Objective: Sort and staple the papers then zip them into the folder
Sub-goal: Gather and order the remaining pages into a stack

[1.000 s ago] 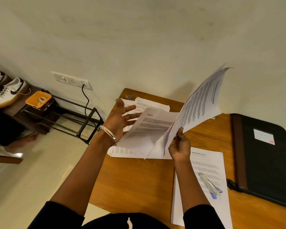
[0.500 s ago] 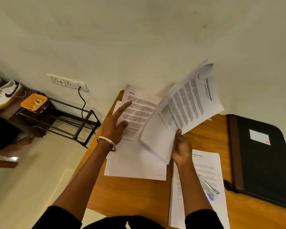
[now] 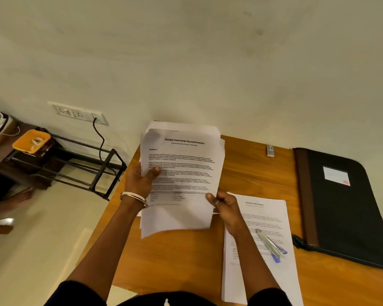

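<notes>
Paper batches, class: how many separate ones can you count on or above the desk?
2. One batch is held above the desk by the left hand and right hand; the other batch lies flat under the stapler. More sheets may be hidden beneath.

hands: left [image 3: 142,181], right [image 3: 227,205] grip paper stack [image 3: 181,173] | stapler [image 3: 269,245] on sheet [image 3: 263,219]

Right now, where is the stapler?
In the head view the stapler lies on the Sample Health Report sheets on the table's right side, between the right hand and the closed black folder.
</notes>
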Motion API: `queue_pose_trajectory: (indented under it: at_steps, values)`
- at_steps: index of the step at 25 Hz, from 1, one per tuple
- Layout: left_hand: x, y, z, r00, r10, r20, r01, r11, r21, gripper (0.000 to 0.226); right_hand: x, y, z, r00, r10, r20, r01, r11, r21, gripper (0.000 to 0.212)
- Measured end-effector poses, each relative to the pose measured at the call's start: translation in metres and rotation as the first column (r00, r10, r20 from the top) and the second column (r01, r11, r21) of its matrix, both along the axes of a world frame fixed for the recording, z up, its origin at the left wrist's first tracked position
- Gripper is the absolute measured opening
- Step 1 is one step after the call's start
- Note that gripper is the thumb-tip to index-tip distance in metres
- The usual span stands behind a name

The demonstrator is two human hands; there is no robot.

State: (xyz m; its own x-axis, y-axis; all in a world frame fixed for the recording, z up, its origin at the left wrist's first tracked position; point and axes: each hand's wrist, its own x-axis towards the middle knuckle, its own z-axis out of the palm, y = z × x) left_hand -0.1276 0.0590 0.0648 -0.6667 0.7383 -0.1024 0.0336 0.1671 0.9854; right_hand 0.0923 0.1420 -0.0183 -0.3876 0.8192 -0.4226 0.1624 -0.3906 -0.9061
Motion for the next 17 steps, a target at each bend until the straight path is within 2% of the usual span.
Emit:
queue_pose_trajectory:
  at_steps: [2,4,5,8,10,13,15,17]
  values:
    - [-0.004,0.0,-0.003,1.0,0.01,-0.012,-0.01,1.0,-0.002,0.02,0.012,0.007,0.01,0.996,-0.023,-0.086,0.018,0.999,-0.05,0.026]
    - [-0.007,0.001,-0.001,0.999,-0.018,-0.039,0.017,0.999,-0.029,0.018,0.016,0.021,0.026,0.966,-0.182,-0.186,0.172,0.983,-0.066,0.052]
    - [-0.007,0.001,-0.001,0.998,-0.034,-0.052,0.032,0.999,-0.036,0.016,0.014,0.029,0.036,0.942,-0.238,-0.237,0.234,0.971,-0.047,0.056]
    - [-0.005,0.003,0.0,0.992,-0.097,-0.079,0.091,0.993,-0.077,0.017,-0.004,0.052,0.063,0.927,-0.247,-0.281,0.275,0.959,0.065,0.047]
    - [-0.006,0.004,0.003,0.989,-0.118,-0.091,0.108,0.989,-0.104,0.017,-0.016,0.059,0.077,0.906,-0.272,-0.325,0.307,0.95,0.062,0.047]
    - [-0.008,0.005,0.007,0.986,-0.125,-0.113,0.111,0.985,-0.129,0.012,-0.021,0.064,0.08,0.871,-0.398,-0.289,0.445,0.888,0.119,0.025]
    - [-0.01,0.003,0.007,0.985,-0.123,-0.122,0.107,0.985,-0.133,0.009,-0.018,0.064,0.079,0.85,-0.449,-0.276,0.481,0.875,0.057,0.015]
    - [-0.012,0.001,0.005,0.987,-0.105,-0.125,0.088,0.987,-0.131,0.008,-0.013,0.06,0.081,0.835,-0.448,-0.32,0.424,0.894,-0.144,0.009]
